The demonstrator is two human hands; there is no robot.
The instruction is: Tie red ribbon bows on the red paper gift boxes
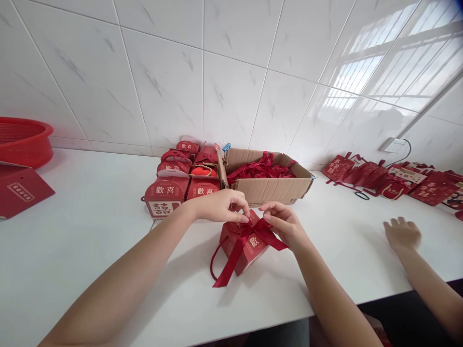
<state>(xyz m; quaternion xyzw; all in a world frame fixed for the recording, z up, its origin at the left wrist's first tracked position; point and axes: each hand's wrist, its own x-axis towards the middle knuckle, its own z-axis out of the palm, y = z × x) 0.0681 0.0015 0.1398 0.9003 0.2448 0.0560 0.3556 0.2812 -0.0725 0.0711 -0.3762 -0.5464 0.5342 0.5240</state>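
Note:
A small red gift box [253, 250] with pale Chinese characters stands on the white table in front of me. Across its top lies a dark red satin ribbon [235, 258], tied with two tails hanging down. My left hand [231, 205] pinches the ribbon at the knot from the left. On the other side, my right hand [284, 222] grips a ribbon loop between thumb and fingers. From the box's left side hangs a twisted red cord handle [213, 262]. The knot itself is partly hidden by my fingers.
Behind stands a cardboard box [271, 190] full of red ribbons, beside several red gift boxes [167, 188]. A red plastic basket [39, 144] is at far left. Another person's hand [403, 233] rests on the right, near red bags [392, 178] and scissors [361, 195].

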